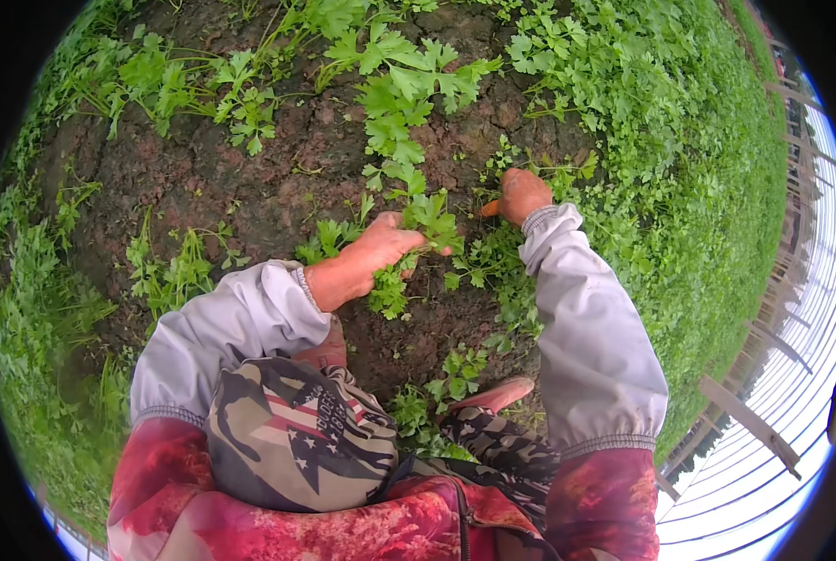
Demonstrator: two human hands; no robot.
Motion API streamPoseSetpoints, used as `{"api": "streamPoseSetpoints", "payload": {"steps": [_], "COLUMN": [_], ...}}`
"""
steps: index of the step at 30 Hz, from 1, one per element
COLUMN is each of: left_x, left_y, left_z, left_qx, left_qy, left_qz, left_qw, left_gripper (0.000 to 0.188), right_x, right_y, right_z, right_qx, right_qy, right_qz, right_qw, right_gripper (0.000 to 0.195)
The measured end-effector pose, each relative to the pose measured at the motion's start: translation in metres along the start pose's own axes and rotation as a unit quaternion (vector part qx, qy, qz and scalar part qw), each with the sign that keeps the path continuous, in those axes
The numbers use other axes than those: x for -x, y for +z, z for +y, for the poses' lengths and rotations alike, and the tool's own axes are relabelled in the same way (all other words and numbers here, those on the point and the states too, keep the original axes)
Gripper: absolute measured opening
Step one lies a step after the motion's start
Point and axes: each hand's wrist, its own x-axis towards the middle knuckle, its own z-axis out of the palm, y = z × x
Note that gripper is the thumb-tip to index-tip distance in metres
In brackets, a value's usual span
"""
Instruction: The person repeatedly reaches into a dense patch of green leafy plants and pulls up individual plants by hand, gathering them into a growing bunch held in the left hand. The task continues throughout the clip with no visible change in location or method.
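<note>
My left hand (369, 263) is closed around celery-like leafy stems (432, 219). Their lobed leaves spread above the fingers, and more leaves (388, 291) hang below the palm. Down at soil level to the right, my right hand (524, 193) is curled beside the low stems of small green plants (503, 156). A short orange piece (489, 208) juts from its finger side; whether it is a tool handle or a finger cover, I cannot tell. The right fingertips are hidden from view.
Cracked brown soil (250, 182) lies ahead, with leafy clumps (172, 270) scattered over it. Dense greenery (698, 175) covers the right side. A shoe (495, 394) and camouflage trousers (502, 438) are below. Wooden posts (751, 424) and a ribbed pale cover stand at far right.
</note>
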Motion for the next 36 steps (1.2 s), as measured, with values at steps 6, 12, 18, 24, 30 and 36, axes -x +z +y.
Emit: {"api": "streamPoseSetpoints", "payload": {"steps": [6,12,18,24,30,36], "left_x": [0.008,-0.005,-0.004,-0.001,-0.004,-0.009], "left_y": [0.007,-0.005,0.0,0.002,-0.001,-0.004], "left_z": [0.007,-0.004,-0.004,-0.001,-0.003,-0.01], "left_qx": [-0.019,-0.006,0.002,-0.005,0.004,0.023], "left_qy": [-0.01,0.008,0.01,0.003,0.001,0.018], "left_qz": [0.029,-0.025,-0.021,0.004,0.001,-0.022], "left_qw": [0.999,1.0,1.0,1.0,1.0,0.999], "left_gripper": [0.027,0.026,0.023,0.024,0.026,0.031], "right_x": [-0.015,-0.009,0.022,-0.003,-0.013,-0.026], "right_y": [0.017,0.006,-0.062,-0.039,-0.029,-0.028], "right_z": [0.014,0.043,0.033,-0.01,-0.035,-0.026], "right_qx": [-0.054,-0.384,-0.319,-0.081,0.043,-0.028], "right_qy": [-0.028,-0.06,-0.079,-0.046,-0.035,-0.032], "right_qz": [0.041,-0.032,0.253,0.183,0.118,0.14], "right_qw": [0.997,0.921,0.91,0.979,0.991,0.989], "right_gripper": [0.051,0.031,0.03,0.05,0.026,0.015]}}
